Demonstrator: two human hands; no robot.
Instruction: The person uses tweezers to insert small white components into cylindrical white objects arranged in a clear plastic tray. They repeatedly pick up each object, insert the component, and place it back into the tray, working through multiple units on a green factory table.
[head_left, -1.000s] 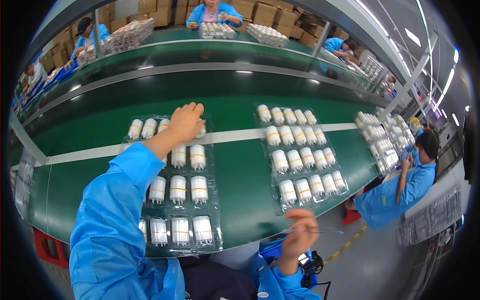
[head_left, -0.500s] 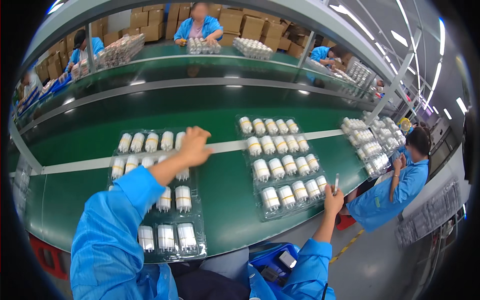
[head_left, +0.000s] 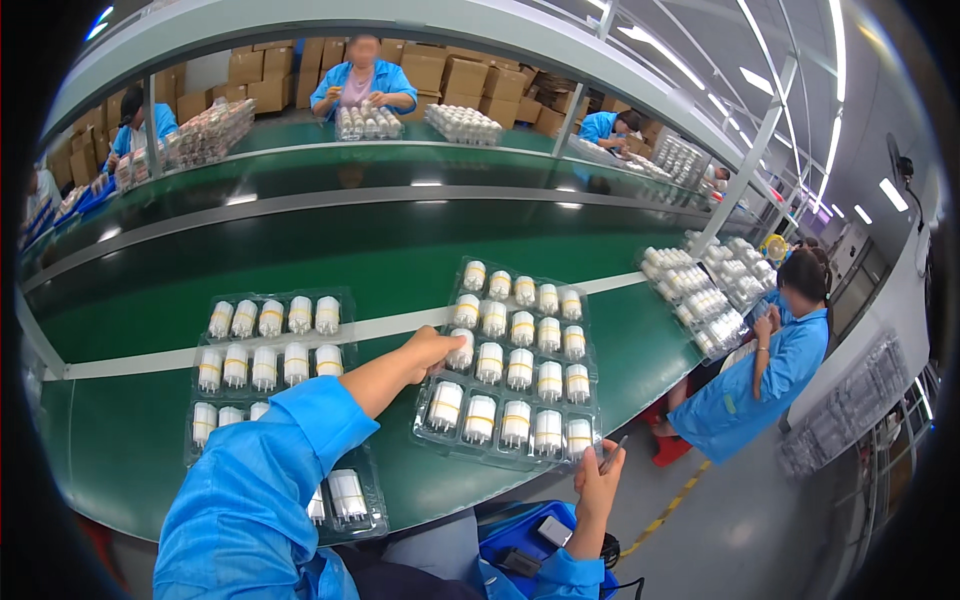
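Observation:
A clear plastic tray [head_left: 520, 464] lies to the right on the green bench, filled with rows of white cylinders [head_left: 520, 365] that have yellow bands and small prongs. My left hand [head_left: 443, 352] is closed on its left edge, with fingertips beside a cylinder. By the near right corner, my right hand [head_left: 597, 480] holds a slim metallic tool [head_left: 614, 455], its kind unclear; whether these fingers also touch the tray I cannot tell. Another tray [head_left: 347, 345] of such cylinders is on the left, partly hidden behind my left arm.
A white strip [head_left: 130, 365] runs along the green bench [head_left: 120, 430]. Stacked trays of cylinders [head_left: 700, 290] stand at the right, beside a seated co-worker [head_left: 765, 360]. A blue bin [head_left: 500, 545] with small boxes sits near my lap. Several people work across the bench.
My left hand has gone from above the left tray to the right tray's left edge. The right tray has turned, and my right hand is lower by its corner. The view has shifted too.

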